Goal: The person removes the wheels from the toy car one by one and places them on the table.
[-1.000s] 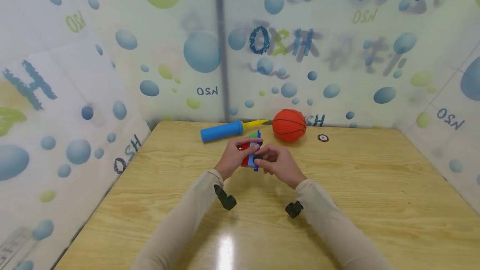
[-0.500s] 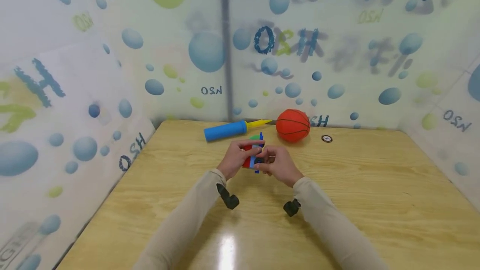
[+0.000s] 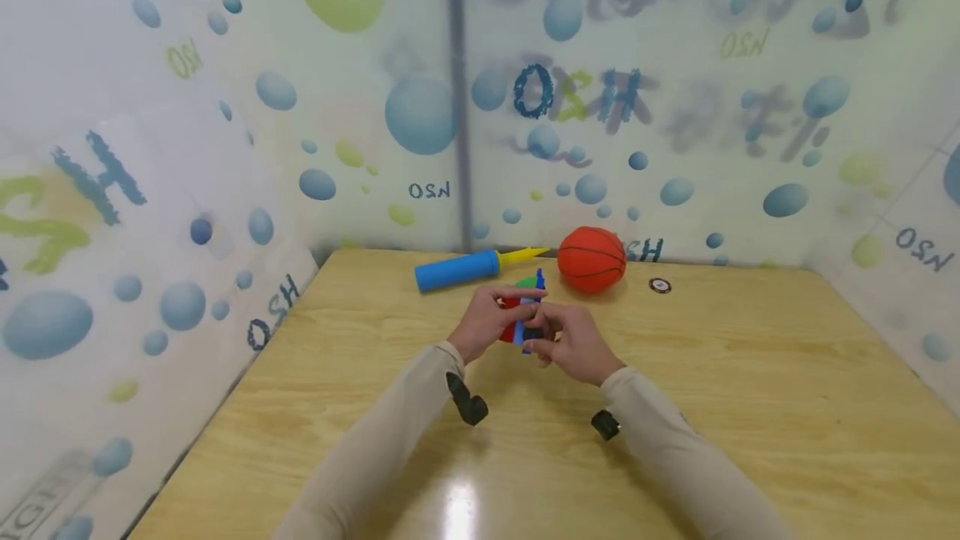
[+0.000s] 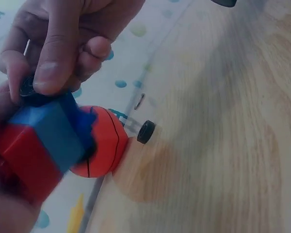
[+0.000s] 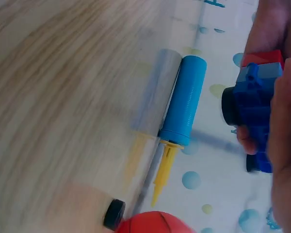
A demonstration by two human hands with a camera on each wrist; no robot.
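Both hands meet over the middle of the table around a toy block car (image 4: 63, 133), with red, light blue and dark blue blocks, a green part and black wheels. My left hand (image 3: 480, 325) grips its red side, index finger stretched along the top in the head view. From the other side my right hand (image 3: 581, 347) pinches a black wheel (image 4: 28, 87) at the dark blue base, its thumb pressed there in the left wrist view. Another black wheel (image 5: 229, 107) shows on the base in the right wrist view. Fingers hide part of the car.
Behind the hands, a blue pump (image 3: 457, 271) with a yellow nozzle lies near the table's back edge. Beside it sits a red basketball (image 3: 591, 260). A small black disc (image 3: 660, 285) lies to the ball's right. Patterned walls (image 3: 360, 223) enclose the wooden table (image 3: 735, 407).
The head view has shifted slightly, so the scene sits a little further right and lower. The hands keep hold of the car, with only small finger movements.
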